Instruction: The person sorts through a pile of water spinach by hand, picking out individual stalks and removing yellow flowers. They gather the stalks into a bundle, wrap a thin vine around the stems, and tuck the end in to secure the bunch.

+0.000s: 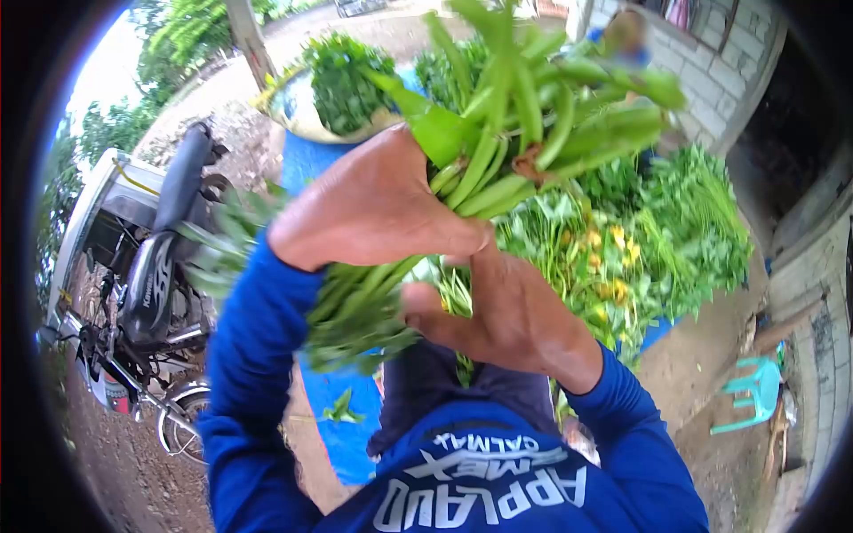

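A thick bunch of leafy greens [498, 182] is in my left hand [373, 204], which is closed around the stems. Pale green stem ends fan out above the fist toward the top of the view. Its blurred leaves [355, 315] hang below the wrist, over my lap. My right hand [511, 311] is just below and right of the left, fingertips close to the left thumb. The right thumb is stretched out to the left, apart from the other fingers, whose tips are partly hidden.
Heaped greens with yellow flowers [613, 258] lie ahead on a blue sheet [338, 417]. More greens fill a sack-lined container [342, 133]. A motorcycle [151, 284] stands left; a teal plastic chair [751, 395] is right, near a block wall [702, 80]. Someone sits or stands beyond.
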`<act>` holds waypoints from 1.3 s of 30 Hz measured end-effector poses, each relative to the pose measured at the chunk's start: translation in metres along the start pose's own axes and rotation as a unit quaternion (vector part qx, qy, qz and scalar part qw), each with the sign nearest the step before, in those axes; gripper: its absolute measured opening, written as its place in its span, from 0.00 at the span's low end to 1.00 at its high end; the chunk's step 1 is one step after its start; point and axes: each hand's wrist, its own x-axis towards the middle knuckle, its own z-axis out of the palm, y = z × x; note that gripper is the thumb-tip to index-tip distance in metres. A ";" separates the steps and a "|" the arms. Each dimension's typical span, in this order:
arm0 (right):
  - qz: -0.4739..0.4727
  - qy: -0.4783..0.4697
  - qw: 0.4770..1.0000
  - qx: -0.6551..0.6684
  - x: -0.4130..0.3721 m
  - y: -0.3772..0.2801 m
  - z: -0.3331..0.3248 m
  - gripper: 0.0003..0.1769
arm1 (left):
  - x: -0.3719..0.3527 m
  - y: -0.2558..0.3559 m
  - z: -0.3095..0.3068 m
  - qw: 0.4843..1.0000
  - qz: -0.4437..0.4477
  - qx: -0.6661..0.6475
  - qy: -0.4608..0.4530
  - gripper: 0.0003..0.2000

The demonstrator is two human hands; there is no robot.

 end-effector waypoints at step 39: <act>0.193 -0.107 0.949 -0.224 -0.235 0.108 -0.001 0.24 | -0.047 -0.156 0.299 0.942 -0.195 0.008 -0.274 0.43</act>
